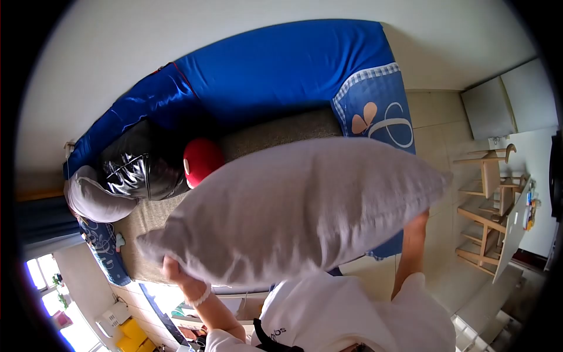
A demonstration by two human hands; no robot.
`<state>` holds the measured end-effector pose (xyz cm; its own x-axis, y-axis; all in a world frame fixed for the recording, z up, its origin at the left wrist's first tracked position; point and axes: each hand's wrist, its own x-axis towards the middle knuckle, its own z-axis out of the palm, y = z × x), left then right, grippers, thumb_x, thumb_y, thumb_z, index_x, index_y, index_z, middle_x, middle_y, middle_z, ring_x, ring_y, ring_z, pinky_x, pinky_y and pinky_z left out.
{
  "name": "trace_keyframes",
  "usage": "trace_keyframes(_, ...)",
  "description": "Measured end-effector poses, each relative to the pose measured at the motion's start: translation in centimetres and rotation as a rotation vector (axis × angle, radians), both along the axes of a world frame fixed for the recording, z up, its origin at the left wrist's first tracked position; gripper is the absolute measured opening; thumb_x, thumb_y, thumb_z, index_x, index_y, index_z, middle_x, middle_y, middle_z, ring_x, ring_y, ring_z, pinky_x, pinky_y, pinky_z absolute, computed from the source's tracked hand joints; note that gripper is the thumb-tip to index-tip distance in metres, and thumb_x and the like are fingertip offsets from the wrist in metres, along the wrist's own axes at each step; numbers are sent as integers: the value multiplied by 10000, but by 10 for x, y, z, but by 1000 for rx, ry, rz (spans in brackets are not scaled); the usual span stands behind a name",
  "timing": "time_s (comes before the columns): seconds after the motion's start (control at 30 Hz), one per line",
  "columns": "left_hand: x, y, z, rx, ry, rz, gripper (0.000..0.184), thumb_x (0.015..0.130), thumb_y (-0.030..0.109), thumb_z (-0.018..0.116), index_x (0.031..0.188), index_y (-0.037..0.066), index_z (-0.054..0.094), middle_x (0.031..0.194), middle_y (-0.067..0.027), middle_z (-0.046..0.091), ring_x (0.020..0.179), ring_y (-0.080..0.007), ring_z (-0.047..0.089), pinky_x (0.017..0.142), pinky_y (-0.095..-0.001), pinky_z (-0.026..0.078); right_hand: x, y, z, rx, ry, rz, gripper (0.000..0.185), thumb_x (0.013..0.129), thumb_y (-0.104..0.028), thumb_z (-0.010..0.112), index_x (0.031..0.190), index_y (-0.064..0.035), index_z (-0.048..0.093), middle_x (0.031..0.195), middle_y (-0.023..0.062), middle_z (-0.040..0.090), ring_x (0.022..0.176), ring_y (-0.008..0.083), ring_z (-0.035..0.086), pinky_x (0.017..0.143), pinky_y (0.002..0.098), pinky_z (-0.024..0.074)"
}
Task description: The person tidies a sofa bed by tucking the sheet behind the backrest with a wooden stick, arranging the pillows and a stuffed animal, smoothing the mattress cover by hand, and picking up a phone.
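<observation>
A large grey-mauve pillow (293, 211) is held up in front of my body, over the sofa's front edge. My left hand (171, 270) grips its lower left corner, the fingers partly behind the fabric. On the right side, my right hand (419, 220) holds the pillow's edge, its fingers mostly hidden behind it. Beyond the pillow, the sofa (275, 130) has a brown seat and a blue cover (281, 64) over its back. A red round cushion (203, 161) and a shiny black item (138, 167) lie at its left part, beside another grey pillow (97, 196).
Wooden chairs (489, 176) and a white table (513, 229) stand on the right. A blue patterned cloth (381, 114) covers the sofa's right arm. At the lower left are a bright window (70, 317) and a yellow item (135, 335).
</observation>
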<state>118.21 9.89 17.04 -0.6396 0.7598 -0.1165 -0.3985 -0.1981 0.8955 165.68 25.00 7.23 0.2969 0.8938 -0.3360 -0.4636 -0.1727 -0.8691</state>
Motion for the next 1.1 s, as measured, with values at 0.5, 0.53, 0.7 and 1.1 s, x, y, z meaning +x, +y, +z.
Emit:
trace_keyframes(0.5, -38, -18, -73, -191, 151, -119, 430, 840, 294, 496, 1164, 13, 463, 1070, -145, 554, 959, -251, 554, 838, -362, 464, -40, -35, -7, -15, -160, 312, 756, 596, -237, 776, 1205, -1, 395, 1127, 87, 495, 1049, 207, 480, 874, 335, 399)
trace_keyframes(0.53, -41, -25, -78, -201, 164, -161, 449, 850, 325, 467, 1187, 28, 453, 1106, -144, 538, 994, -259, 538, 864, -374, 447, -39, -37, -3, -21, -158, 313, 756, 596, -237, 776, 1205, -1, 395, 1127, 87, 495, 1049, 207, 480, 874, 335, 399)
trace_keyframes(0.7, -19, -37, -67, -470, -2, 100, 548, 829, 445, 386, 1201, 47, 439, 1183, -140, 479, 1089, -257, 479, 913, -378, 416, 23, -85, -79, 161, -861, 434, 545, 822, -264, 583, 1248, -20, 345, 1192, 92, 454, 1098, 207, 453, 897, 345, 397)
trace_keyframes(1.1, -26, -15, -69, -455, 37, 148, 543, 844, 413, 428, 1214, 15, 428, 1173, -113, 494, 1058, -238, 491, 897, -346, 407, -13, -7, -113, -114, 7, 100, 571, 841, -367, 517, 1265, -34, 328, 1214, 89, 433, 1107, 202, 442, 910, 349, 383)
